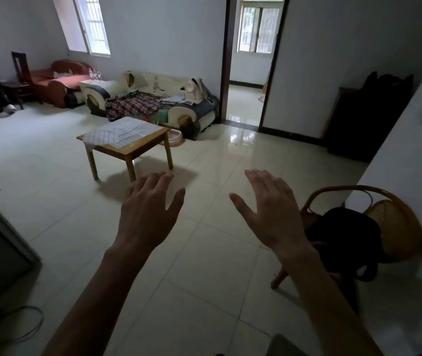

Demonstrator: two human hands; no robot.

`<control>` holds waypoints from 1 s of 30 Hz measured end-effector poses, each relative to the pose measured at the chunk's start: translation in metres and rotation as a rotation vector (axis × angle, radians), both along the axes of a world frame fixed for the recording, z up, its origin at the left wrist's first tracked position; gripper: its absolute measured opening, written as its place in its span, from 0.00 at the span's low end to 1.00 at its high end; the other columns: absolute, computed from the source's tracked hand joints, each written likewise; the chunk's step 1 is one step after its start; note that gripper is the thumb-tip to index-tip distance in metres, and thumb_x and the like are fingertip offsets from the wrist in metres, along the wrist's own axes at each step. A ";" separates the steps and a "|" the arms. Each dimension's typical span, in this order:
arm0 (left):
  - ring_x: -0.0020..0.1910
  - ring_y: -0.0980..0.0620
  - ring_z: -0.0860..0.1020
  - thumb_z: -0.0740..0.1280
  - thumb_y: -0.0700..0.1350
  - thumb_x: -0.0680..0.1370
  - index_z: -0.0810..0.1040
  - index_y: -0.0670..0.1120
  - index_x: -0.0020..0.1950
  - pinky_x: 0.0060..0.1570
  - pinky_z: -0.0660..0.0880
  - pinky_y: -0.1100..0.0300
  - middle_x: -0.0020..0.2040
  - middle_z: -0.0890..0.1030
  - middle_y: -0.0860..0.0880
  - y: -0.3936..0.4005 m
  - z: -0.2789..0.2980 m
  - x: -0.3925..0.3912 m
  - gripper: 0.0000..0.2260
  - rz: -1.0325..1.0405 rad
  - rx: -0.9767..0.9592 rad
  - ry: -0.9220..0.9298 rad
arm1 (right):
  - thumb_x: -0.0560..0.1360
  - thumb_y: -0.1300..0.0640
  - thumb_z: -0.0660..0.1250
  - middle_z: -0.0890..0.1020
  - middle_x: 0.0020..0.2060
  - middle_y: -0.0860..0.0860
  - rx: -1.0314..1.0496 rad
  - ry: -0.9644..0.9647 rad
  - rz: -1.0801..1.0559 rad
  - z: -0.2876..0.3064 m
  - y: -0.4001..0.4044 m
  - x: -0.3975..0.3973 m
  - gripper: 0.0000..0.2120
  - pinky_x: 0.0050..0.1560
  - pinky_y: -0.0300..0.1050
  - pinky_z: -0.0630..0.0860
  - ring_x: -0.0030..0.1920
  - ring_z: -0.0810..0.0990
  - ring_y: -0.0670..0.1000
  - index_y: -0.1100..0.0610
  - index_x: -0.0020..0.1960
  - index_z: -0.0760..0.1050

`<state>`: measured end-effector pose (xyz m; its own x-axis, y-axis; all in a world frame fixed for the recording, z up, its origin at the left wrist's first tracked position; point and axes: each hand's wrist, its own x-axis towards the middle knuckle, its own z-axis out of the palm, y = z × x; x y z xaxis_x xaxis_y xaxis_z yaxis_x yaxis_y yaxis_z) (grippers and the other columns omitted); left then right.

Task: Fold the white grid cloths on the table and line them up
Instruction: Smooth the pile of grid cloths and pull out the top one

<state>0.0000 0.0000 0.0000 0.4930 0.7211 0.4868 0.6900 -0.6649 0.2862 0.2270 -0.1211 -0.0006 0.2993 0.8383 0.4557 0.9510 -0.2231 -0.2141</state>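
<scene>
- The low square wooden desk (141,145) stands on the pale tiled floor (191,253) in the middle of the room; everything below is placed from it.
- The white grid cloths (122,132) lie spread flat over the top of the desk, overlapping one another, with one corner hanging over its left edge; how many there are cannot be told.
- The left hand (148,209) is raised in the air nearer the camera than the desk, well apart from it, back of the hand showing; its fingers (162,179) are spread wide and straight and hold nothing.
- The right hand (271,209) is raised further to the right of the desk, also well apart from it, fingers wide and holding nothing.
- Just behind the desk stands a cream and dark sofa (153,98) with a plaid blanket (138,104) lying on its seat.
- Beside the desk's far right leg a shallow pinkish tray (175,136) sits on the floor.
- Far to the right of the desk, near the camera, a woven rattan chair (394,227) carries a black bag (346,240).
- Behind and left of the desk is a red sofa (58,83).
</scene>
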 end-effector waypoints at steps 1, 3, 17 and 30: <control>0.71 0.40 0.74 0.56 0.61 0.83 0.75 0.43 0.72 0.66 0.72 0.41 0.70 0.78 0.42 0.011 -0.002 0.001 0.28 0.003 -0.011 -0.004 | 0.81 0.29 0.47 0.71 0.76 0.54 0.007 0.007 0.019 -0.002 0.013 0.001 0.39 0.80 0.53 0.58 0.78 0.66 0.53 0.54 0.80 0.64; 0.72 0.41 0.73 0.56 0.61 0.83 0.75 0.44 0.73 0.67 0.71 0.41 0.71 0.78 0.42 0.034 -0.005 0.004 0.27 0.046 -0.021 -0.005 | 0.81 0.29 0.48 0.72 0.76 0.54 0.007 0.006 0.038 -0.004 0.040 0.007 0.38 0.80 0.53 0.60 0.77 0.68 0.53 0.55 0.79 0.65; 0.70 0.43 0.76 0.56 0.61 0.83 0.76 0.45 0.71 0.67 0.73 0.44 0.69 0.80 0.44 0.197 -0.016 0.051 0.26 0.259 0.025 -0.019 | 0.83 0.31 0.53 0.76 0.73 0.55 0.035 -0.020 0.300 -0.019 0.262 0.057 0.34 0.76 0.53 0.65 0.74 0.72 0.54 0.55 0.76 0.69; 0.71 0.42 0.75 0.55 0.61 0.83 0.77 0.44 0.71 0.70 0.71 0.43 0.69 0.80 0.43 0.356 -0.038 0.048 0.28 0.384 0.010 0.049 | 0.81 0.29 0.47 0.73 0.75 0.54 -0.071 -0.065 0.360 -0.031 0.446 0.065 0.37 0.78 0.55 0.59 0.78 0.68 0.55 0.53 0.78 0.67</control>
<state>0.0481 0.3560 -0.0382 0.2109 0.8532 0.4771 0.9021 -0.3578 0.2411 0.2917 0.3253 -0.0318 -0.0482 0.9149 0.4007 0.9824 0.1160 -0.1466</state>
